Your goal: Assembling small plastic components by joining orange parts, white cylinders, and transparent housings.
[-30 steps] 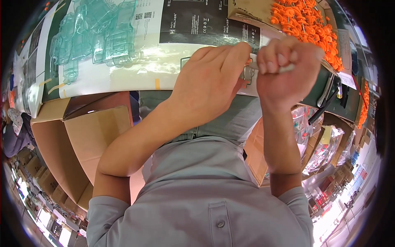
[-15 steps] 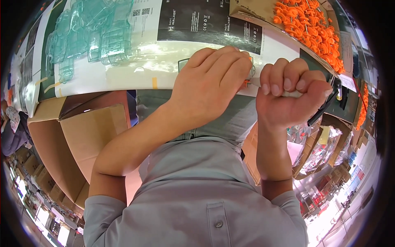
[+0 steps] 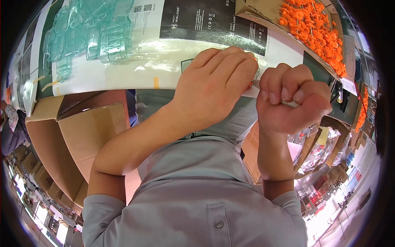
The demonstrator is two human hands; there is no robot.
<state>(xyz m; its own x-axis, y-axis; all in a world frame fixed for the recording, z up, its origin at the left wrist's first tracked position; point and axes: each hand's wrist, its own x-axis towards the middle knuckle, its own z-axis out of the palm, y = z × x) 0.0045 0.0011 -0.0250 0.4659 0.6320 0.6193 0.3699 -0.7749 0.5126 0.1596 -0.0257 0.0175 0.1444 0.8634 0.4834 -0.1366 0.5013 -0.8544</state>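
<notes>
Translucent piece (image 3: pixel 186 66) mostly hidden behind the left hand (image 3: pixel 218 84), pale object (image 3: pixel 290 103) largely covered by the right hand (image 3: pixel 294 109), green parts (image 3: pixel 115 41) cut off at top, distant red items (image 3: pixel 314 199) too small to tell.

Left hand (image 3: pixel 216 84): holds orange-and-clear part (image 3: pixel 251 85) (mostly hidden)
Right hand (image 3: pixel 293 101): fisted around pale handle (image 3: pixel 290 104)
Carton (image 3: pixel 258 9): orange plastic pieces (image 3: pixel 316 36)

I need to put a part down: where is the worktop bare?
The white sheet looks free between the clear green parts and the left hand; so does the black printed panel, left of the cardboard box. It's crowded where those parts lie and where orange pieces fill the box.
</notes>
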